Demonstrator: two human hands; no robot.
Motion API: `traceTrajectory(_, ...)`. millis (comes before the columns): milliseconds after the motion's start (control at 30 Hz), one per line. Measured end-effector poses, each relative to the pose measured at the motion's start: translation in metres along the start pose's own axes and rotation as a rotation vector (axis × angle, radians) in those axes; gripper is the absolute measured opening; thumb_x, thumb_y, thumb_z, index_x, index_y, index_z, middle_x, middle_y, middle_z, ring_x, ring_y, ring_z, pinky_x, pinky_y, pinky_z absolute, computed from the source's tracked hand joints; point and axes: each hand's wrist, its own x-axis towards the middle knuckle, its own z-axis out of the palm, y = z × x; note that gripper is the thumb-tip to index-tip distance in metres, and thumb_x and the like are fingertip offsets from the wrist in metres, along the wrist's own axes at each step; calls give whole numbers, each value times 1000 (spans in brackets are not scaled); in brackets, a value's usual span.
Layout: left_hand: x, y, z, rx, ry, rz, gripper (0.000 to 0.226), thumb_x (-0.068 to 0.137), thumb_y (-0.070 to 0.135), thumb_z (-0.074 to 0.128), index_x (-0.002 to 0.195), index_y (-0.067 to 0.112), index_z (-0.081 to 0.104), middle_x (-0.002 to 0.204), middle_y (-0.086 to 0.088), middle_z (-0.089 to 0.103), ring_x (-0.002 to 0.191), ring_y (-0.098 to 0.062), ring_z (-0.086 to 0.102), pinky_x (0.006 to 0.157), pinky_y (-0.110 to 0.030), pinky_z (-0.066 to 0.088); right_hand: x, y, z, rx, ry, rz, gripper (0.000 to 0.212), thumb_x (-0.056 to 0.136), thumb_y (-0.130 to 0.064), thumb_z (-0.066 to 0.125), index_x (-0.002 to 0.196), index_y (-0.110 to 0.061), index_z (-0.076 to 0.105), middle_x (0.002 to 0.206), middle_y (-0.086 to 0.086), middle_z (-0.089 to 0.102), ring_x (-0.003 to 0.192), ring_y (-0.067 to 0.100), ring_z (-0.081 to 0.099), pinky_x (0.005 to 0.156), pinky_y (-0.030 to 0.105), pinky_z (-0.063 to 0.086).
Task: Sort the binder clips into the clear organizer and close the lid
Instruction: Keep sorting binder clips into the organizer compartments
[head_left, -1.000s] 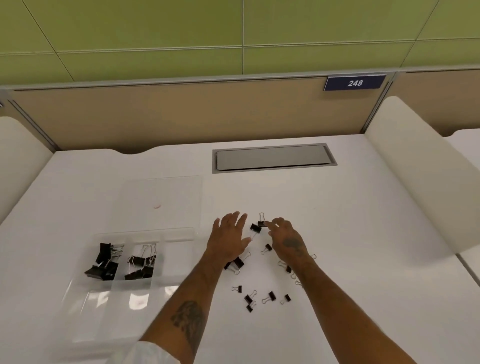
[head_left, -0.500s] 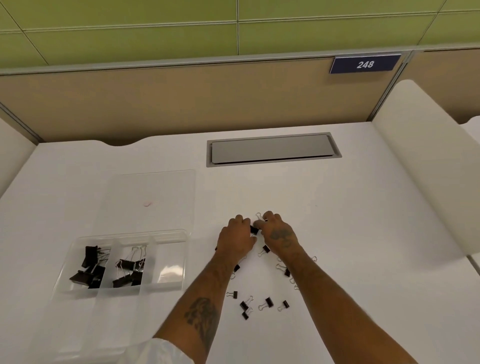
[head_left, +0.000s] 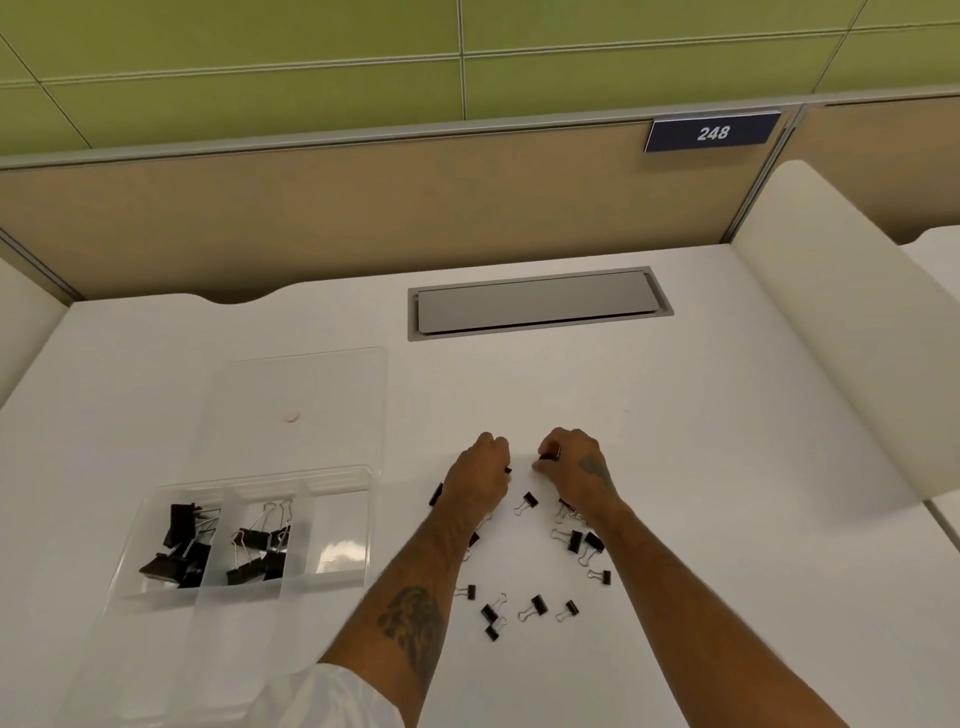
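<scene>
Right hand (head_left: 571, 465) grip pinches a black binder clip (head_left: 548, 455); left hand (head_left: 480, 478) grip curled, hold unclear. Loose clips (head_left: 535, 606) lie on worktop (head_left: 727, 467) around both wrists, clear organizer (head_left: 340, 475) off left with lid (head_left: 311, 384) open.

White left sleeve (head_left: 332, 696); tattoos on left forearm (head_left: 415, 603) and right hand (head_left: 576, 467).

On the white worktop (head_left: 727, 467) we see the right hand (head_left: 574, 467) pinching a black clip (head_left: 548, 455) and the left hand (head_left: 478, 480) curled over a small clip (head_left: 508, 470), with loose binder clips (head_left: 535, 605) scattered near them. The clear organizer (head_left: 332, 525), its lid (head_left: 311, 395) lying open behind it, holds sorted clips (head_left: 182, 551) in its left and middle compartments.
</scene>
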Motion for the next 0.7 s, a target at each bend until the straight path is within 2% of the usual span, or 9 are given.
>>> traceTrajectory(100, -3, -2, -2, -44, -5, 19, 15, 89, 10, 57, 103, 14, 55, 105, -5, 58, 94, -24, 59, 80, -36, 51, -6, -3, -4, 112, 12, 39, 18, 79, -21, 75, 92, -20, 63, 88, -2, 64, 80, 14, 60, 59, 18, 41)
traceTrajectory(167, -8, -3, -4, -109, 31, 24, 26, 90, 8, 57, 115, 16, 57, 113, -3, 55, 99, -21, 59, 83, -28, 48, -10, -6, -5, 162, 26, 40, 21, 79, -24, 75, 95, -26, 62, 90, -2, 64, 81, 16, 61, 62, 22, 41)
traceTrajectory(267, -17, -5, -14, -164, 85, 32, 33, 94, 4, 52, 125, 14, 57, 120, -4, 47, 103, -19, 60, 82, -17, 42, -17, -15, -5, 219, 17, 6, 37, 80, -23, 74, 112, -32, 58, 92, 2, 62, 86, 20, 62, 71, 27, 44)
traceTrajectory(333, -25, -9, -26, -197, 143, -3, 25, 94, 5, 50, 117, 13, 58, 117, -4, 46, 95, -21, 60, 82, -24, 48, -24, -24, -4, 247, 5, -23, 44, 82, -19, 72, 121, -30, 54, 89, 3, 61, 83, 18, 60, 68, 24, 44)
traceTrajectory(433, -42, -23, -46, -279, 212, -45, 12, 92, 7, 53, 100, 14, 59, 103, -3, 59, 86, -19, 60, 78, -35, 53, -37, -42, 0, 272, -9, -47, 41, 85, -16, 70, 121, -25, 53, 89, 3, 60, 79, 16, 58, 58, 20, 43)
traceTrajectory(533, -63, -45, -71, -369, 290, -86, 8, 88, 9, 60, 87, 17, 62, 85, 2, 66, 76, -15, 62, 70, -32, 54, -47, -62, 11, 281, -23, -50, 36, 86, -17, 69, 119, -25, 55, 94, 2, 61, 78, 17, 59, 51, 20, 44)
traceTrajectory(600, -79, -63, -87, -383, 341, -117, 9, 84, 12, 65, 82, 20, 64, 80, 5, 68, 74, -12, 62, 67, -27, 52, -53, -77, 21, 271, -14, -57, 29, 86, -17, 68, 114, -18, 61, 89, 0, 62, 76, 12, 59, 56, 18, 44)
traceTrajectory(700, -106, -91, -106, -450, 395, -185, 12, 80, 16, 70, 77, 24, 62, 78, 9, 68, 72, -9, 62, 63, -21, 46, -65, -98, 40, 224, -8, -62, 22, 85, -14, 67, 107, -11, 68, 93, 2, 67, 84, 15, 62, 67, 16, 45)
